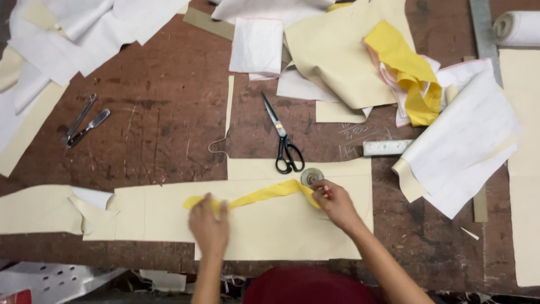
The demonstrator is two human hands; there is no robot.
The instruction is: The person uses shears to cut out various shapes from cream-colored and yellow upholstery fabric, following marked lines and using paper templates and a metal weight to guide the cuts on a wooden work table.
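A narrow yellow fabric strip [264, 194] lies across a cream pattern sheet [281, 225] on the brown worktable. My left hand [209, 225] presses the strip's left end flat against the sheet. My right hand [336, 204] pins the strip's right end and pinches a small red marker between its fingers. A round metal weight [311, 176] sits just above my right hand. Black-handled scissors [283, 141] lie shut above the sheet, points toward the far side.
Metal shears [84, 121] lie at the left. Heaped white and cream pieces [84, 28] fill the far left, with yellow cloth [408, 73] on cream paper far right, a rolled white sheet [467, 138] and a white bar [388, 147] beside it.
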